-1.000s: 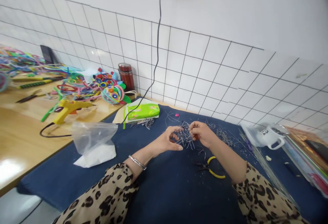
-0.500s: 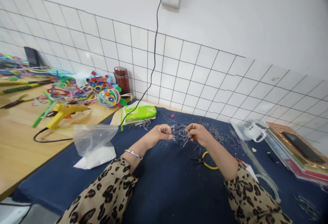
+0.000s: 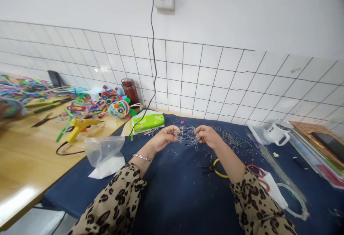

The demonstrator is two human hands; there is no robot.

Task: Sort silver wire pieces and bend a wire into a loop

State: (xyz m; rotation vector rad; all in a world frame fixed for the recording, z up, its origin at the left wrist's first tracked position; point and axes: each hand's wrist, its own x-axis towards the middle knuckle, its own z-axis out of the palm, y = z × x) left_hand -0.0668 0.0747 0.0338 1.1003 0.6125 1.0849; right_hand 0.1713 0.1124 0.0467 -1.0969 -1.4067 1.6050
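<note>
Between my hands hangs a wire frame (image 3: 187, 135), a rounded cage of thin silvery wire, held above the dark blue cloth (image 3: 177, 192). My left hand (image 3: 166, 138) pinches its left end with thumb and fingers. At the opposite end my right hand (image 3: 207, 136) grips the wire in the same way. Pliers with yellow handles (image 3: 220, 168) lie on the cloth below my right hand. A heap of bent wire pieces (image 3: 232, 140) is spread to the right, and a small pink object (image 3: 182, 122) sits just behind the frame.
On the left are a bag of white material (image 3: 107, 165), a yellow glue gun (image 3: 79, 129) and a bright green packet (image 3: 149, 122). Red-handled scissors (image 3: 259, 174), long straight wires (image 3: 279, 174) and a white mug (image 3: 279, 133) stand or lie rightward. A black cord (image 3: 154, 56) hangs down the wall.
The camera view has turned slightly, so the surroundings sit differently. Both hands still grip the wire frame, which looks slightly turned. A blurred hand with a colourful ball-like object now shows at the far left.
</note>
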